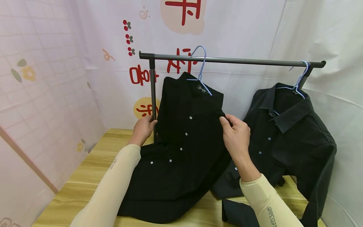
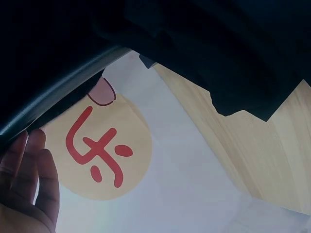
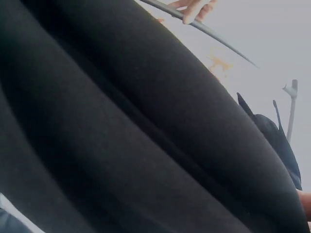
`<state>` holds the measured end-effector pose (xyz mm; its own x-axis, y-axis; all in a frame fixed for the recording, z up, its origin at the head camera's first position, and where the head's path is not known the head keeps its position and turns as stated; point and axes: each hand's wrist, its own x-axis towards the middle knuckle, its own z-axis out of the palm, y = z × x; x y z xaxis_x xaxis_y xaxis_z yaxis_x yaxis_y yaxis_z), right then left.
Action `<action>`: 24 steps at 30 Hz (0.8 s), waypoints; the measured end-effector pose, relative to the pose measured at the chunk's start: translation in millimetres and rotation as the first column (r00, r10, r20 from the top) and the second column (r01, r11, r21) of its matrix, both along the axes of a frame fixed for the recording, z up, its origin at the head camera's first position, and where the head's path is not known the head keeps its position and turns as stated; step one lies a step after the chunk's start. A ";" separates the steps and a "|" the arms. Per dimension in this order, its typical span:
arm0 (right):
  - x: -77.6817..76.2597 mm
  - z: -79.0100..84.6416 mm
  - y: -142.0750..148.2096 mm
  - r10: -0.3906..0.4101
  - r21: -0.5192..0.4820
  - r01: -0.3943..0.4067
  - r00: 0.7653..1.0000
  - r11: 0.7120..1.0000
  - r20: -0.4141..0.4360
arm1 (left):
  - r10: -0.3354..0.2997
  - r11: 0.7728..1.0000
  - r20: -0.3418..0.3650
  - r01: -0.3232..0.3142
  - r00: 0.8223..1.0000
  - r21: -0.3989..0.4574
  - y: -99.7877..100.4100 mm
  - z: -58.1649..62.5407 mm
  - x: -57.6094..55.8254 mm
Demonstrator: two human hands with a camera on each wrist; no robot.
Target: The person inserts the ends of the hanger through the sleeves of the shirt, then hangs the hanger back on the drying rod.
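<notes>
A black shirt (image 1: 195,132) with white buttons hangs from a light-blue wire hanger (image 1: 202,74) hooked over the dark clothes rack (image 1: 241,60). Its lower part spreads over the wooden tabletop. With thumb and bent fingers, my right hand (image 1: 236,134) pinches the right shoulder edge of this shirt. My left hand (image 1: 144,128) is at the rack's left post (image 1: 153,94), thumb and fingers on either side of it. In the left wrist view, its fingers (image 2: 47,170) reach the post right beside black cloth. Dark cloth fills most of the right wrist view.
A second dark shirt (image 1: 312,132) hangs on another blue hanger (image 1: 301,75) at the rack's right end, one sleeve hanging low. The wooden table (image 1: 82,179) extends to the left. White printed sheets (image 1: 244,28) stand behind and at both sides.
</notes>
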<state>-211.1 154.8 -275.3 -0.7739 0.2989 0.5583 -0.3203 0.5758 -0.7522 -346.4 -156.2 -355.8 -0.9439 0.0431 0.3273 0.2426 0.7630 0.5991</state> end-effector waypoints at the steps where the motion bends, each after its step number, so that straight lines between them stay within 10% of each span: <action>1: -2.1 3.6 -3.6 0.014 0.005 -0.014 1.000 1.000 -0.006 | 0.001 1.000 0.001 -0.001 1.000 -0.004 0.4 -0.3 -0.1; 12: -19.8 31.2 -44.4 0.117 0.029 -0.118 0.993 0.993 0.016 | 0.001 1.000 -0.006 -0.001 1.000 -0.025 0.9 0.3 0.5; 24: -29.2 5.9 -55.6 0.212 0.069 -0.236 0.943 0.969 0.256 | -0.005 1.000 -0.008 0.005 1.000 -0.014 1.4 -1.4 1.2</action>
